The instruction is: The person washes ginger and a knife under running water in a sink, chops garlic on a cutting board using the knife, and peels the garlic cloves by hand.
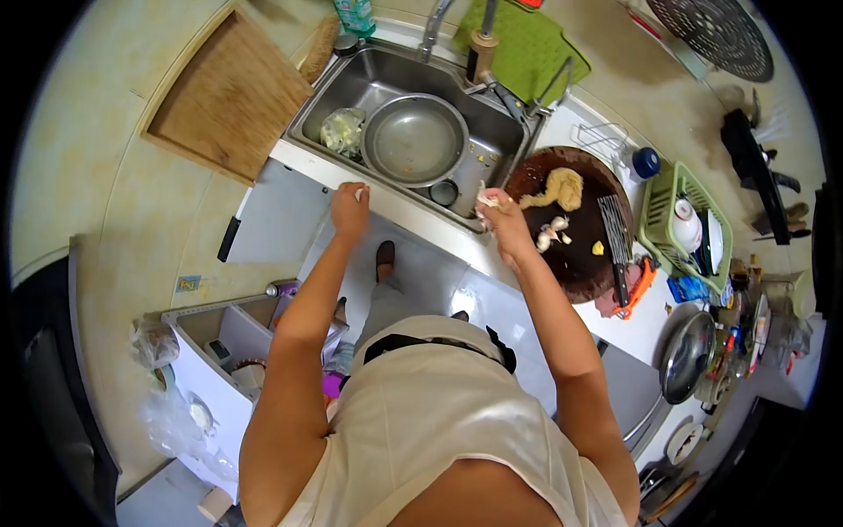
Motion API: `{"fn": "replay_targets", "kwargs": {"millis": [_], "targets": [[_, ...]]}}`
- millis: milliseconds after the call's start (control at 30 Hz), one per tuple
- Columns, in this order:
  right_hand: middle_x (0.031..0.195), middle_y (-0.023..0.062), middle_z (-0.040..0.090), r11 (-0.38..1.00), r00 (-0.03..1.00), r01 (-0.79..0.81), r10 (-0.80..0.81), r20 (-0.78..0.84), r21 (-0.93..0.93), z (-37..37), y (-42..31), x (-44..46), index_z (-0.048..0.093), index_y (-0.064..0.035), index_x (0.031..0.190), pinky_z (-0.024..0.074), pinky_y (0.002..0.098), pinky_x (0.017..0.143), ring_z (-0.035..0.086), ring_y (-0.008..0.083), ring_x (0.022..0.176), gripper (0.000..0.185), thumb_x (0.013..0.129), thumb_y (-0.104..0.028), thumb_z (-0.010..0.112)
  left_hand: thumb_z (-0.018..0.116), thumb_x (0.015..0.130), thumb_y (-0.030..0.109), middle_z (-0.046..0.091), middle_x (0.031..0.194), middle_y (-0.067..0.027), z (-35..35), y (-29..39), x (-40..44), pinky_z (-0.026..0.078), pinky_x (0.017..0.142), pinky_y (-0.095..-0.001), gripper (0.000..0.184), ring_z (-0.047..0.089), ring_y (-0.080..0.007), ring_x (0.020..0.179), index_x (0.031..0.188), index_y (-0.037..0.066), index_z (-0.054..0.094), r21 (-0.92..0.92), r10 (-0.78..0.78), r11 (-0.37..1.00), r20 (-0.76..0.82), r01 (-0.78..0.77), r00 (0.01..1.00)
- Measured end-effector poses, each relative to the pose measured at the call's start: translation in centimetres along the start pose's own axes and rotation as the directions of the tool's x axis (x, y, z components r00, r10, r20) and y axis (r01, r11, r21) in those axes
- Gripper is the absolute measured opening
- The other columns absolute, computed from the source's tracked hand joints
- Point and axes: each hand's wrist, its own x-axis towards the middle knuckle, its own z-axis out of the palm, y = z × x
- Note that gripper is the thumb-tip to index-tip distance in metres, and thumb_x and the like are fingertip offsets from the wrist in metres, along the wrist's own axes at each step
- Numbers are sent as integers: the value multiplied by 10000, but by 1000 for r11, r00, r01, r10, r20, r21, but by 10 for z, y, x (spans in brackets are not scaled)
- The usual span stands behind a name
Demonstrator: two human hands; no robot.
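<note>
Up at the sink (351,83), right front corner: a small pink-and-white piece (490,199), perhaps garlic in its skin, too small to be sure. Pinched now between the fingers of the right hand (510,224), closed snugly round the near side. Probably light, easily managed one-handed; if garlic, firm inside, with thin, flaky skin liable to slip or tear. Best held low, around the plump part, clear of the ragged white wisps.

Over to the left hand (351,211), at the sink's front edge: fingers curled in, narrow, cannot tell whether around anything.

Now for textures! Inside the sink, a shallow round metal bowl (378,132), dull and smooth-walled; left of it, a crinkled clear plastic bag (342,132) with pale green contents. Just right of the sink, a thick, dark round chopping board (571,265), carrying knobbly white garlic (553,234), a lumpy tan coil (565,188), a yellow chunk (598,249) and a flat, slotted metal utensil (616,230), dark-handled.
</note>
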Motion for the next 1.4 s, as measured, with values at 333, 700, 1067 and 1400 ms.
{"fn": "replay_targets", "kwargs": {"millis": [333,700,1067,1400], "targets": [[875,-28,582,956,973,-220,230,-29,196,139,34,153,579,-80,1089,381,223,620,492,66,728,213,881,-100,625,572,882,259,669,887,-174,55,-115,202,507,722,-437,265,632,-307,849,937,33,698,160,-121,986,550,39,827],[936,3,600,898,918,-345,384,-103,272,172,58,227,576,-72,1126,404,243,688,527,93,810,280,851,-94,627,530,890,306,667,1002,-204,143,-172,249,487,828,-431,312,629,-378,938,1014,69,690,69,-368,901,645,428,670],[828,31,587,935,924,-347,328,-198,-68,258,139,346,557,-20,1117,416,253,607,526,112,696,327,811,-95,645,588,817,-20,591,864,-16,58,-159,309,434,742,-256,201,543,-122,807,1009,21,633,-255,-224,846,628,469,745],[1152,274,584,872,944,-330,295,-148,-362,308,162,397,303,65,1369,499,420,827,594,319,1073,651,792,-61,576,605,766,-7,649,806,-69,33,-132,319,478,689,-297,216,610,-179,736,972,30,658,-276,-92,924,511,265,854]]}}
